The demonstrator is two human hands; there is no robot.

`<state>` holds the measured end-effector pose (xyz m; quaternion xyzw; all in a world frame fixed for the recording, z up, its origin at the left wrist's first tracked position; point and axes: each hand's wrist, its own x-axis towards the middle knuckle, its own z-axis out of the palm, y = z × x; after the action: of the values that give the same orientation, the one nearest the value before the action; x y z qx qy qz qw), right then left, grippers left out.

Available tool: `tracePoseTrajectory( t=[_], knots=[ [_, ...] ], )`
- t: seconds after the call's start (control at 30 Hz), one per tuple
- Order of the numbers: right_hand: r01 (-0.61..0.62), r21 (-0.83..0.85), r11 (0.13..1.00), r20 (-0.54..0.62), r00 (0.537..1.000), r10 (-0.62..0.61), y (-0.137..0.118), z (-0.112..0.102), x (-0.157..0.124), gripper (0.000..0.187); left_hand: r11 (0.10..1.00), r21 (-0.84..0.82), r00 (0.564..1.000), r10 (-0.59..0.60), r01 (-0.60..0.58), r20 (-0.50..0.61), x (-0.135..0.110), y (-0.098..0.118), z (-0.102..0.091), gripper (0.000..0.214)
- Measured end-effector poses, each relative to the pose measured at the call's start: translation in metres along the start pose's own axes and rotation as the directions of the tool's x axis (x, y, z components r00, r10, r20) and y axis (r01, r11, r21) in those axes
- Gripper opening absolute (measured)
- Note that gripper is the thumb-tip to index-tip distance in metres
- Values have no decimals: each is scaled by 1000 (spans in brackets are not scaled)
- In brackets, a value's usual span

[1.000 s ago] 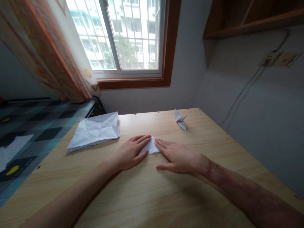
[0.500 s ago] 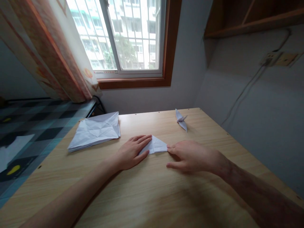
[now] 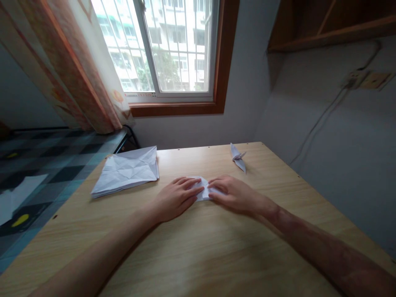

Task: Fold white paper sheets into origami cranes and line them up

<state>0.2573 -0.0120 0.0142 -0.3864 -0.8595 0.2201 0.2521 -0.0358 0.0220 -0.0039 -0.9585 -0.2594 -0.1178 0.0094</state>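
Observation:
A small folded sheet of white paper lies on the wooden table, partly hidden under both hands. My left hand rests flat on its left side, fingers stretched out and pointing right. From the other side, my right hand presses its fingertips on the paper's right part, fingers slightly bent and apart. The fingertips of the two hands are close together over the middle of the paper. Beyond my right hand sits a folded paper crane.
A stack of creased white paper lies at the table's back left. To the left is a checked bed cover with white sheets on it. A cable hangs down the right wall below a shelf.
My right hand has moved left from the paper's right tip onto its right part. The paper's right tip is now covered or folded inward. My left hand stays on the paper.

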Motion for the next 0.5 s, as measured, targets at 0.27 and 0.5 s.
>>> tracePoseTrajectory(
  t=[0.27,0.5],
  knots=[
    [-176,139,975,-285,935,209,24,25,3,29,989,-116,995,92,-96,-38,0,-3,0,39],
    [-122,195,973,-272,947,173,26,26,2,20,972,-233,999,-36,27,-35,2,11,-10,19]
  ],
)
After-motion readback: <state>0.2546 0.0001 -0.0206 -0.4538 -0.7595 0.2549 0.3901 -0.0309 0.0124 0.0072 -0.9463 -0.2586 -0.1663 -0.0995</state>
